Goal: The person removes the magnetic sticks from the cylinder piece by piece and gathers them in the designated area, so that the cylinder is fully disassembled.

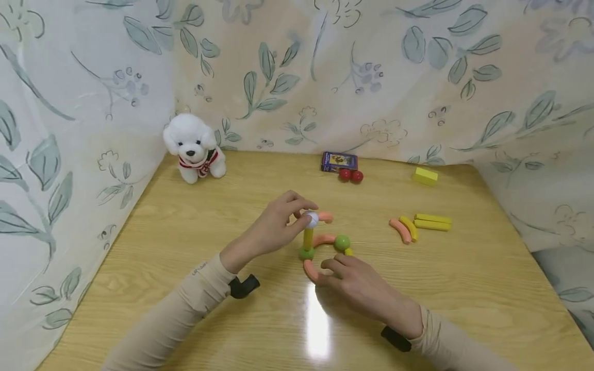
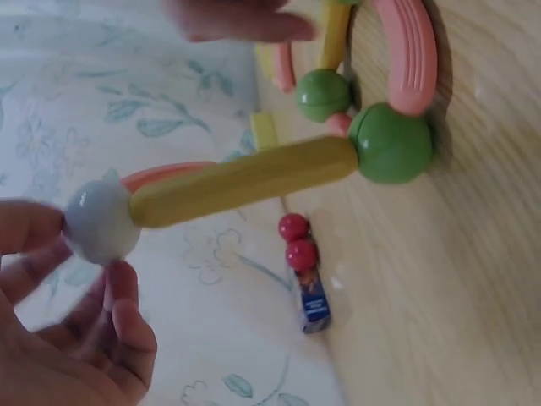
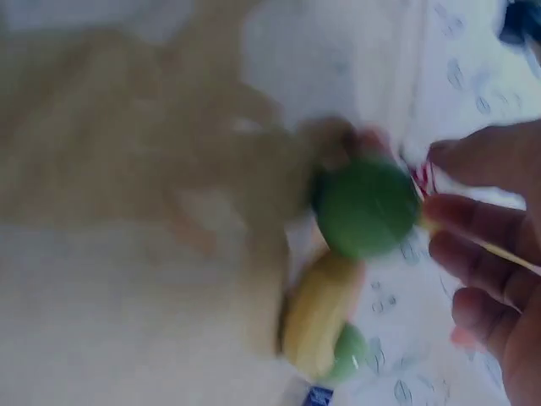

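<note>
My left hand (image 1: 277, 221) pinches a white ball (image 2: 101, 222) between thumb and fingers. From that ball a straight yellow rod (image 2: 245, 179) runs down to a green ball (image 2: 390, 142) at the table, and a curved pink piece (image 1: 326, 217) sticks out sideways at the top. Low around the base lie another pink curved piece (image 1: 325, 239), a second green ball (image 1: 342, 242) and a front pink curve (image 1: 311, 270). My right hand (image 1: 357, 283) hovers over the near side, fingers loosely bent, with fingertips close beside a green ball (image 3: 369, 207) in the blurred right wrist view.
To the right lie loose pink (image 1: 400, 231) and yellow (image 1: 409, 228) curves, two yellow rods (image 1: 432, 222) and a yellow block (image 1: 425, 176). Red balls (image 1: 350, 175) sit before a blue box (image 1: 340, 161) at the back. A white plush dog (image 1: 195, 147) stands back left.
</note>
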A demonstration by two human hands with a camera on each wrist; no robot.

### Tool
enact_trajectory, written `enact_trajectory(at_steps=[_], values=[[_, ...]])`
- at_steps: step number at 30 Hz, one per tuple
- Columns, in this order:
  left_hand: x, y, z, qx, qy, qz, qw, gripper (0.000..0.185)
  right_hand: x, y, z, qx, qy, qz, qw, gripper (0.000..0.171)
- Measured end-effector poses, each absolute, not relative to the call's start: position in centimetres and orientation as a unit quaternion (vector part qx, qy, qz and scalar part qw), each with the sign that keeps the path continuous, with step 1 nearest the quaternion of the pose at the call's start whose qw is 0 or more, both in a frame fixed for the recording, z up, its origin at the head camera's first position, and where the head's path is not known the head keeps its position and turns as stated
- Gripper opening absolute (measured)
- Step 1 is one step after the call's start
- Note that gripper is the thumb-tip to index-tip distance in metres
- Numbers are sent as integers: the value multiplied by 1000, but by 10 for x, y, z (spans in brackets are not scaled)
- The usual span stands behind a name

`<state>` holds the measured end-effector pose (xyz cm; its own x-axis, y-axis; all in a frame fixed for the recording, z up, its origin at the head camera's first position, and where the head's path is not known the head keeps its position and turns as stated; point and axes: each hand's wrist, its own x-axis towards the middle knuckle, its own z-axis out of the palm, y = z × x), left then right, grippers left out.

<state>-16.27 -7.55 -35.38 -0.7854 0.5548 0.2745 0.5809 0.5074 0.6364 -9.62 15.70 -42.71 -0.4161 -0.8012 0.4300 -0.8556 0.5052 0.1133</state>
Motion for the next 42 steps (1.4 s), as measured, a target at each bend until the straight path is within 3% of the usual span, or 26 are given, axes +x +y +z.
enact_trajectory(at_steps=[3, 5, 8, 19, 27, 34, 42], values=[[-162, -74, -354, -367, -862, -349, 42, 20, -93, 152, -433, 498, -831, 24, 247, 46], [-161, -74, -353, -381, -861, -332, 57, 19, -93, 156, -437, 494, -833, 28, 245, 36], [-160, -73, -353, -389, -862, -317, 68, 19, -96, 166, -440, 487, -842, 42, 228, 22], [-157, -64, -346, -433, -861, -252, 85, 17, -103, 188, -437, 404, -899, 52, 164, 12], [-155, -57, -342, -443, -860, -241, 76, 21, -107, 177, -438, 375, -911, 108, 132, 18], [-153, -48, -341, -454, -856, -235, 81, 28, -117, 183, -438, 406, -896, 149, 98, 17], [-149, -37, -343, -444, -858, -251, 61, 31, -122, 187, -442, 402, -893, 179, 92, 19]])
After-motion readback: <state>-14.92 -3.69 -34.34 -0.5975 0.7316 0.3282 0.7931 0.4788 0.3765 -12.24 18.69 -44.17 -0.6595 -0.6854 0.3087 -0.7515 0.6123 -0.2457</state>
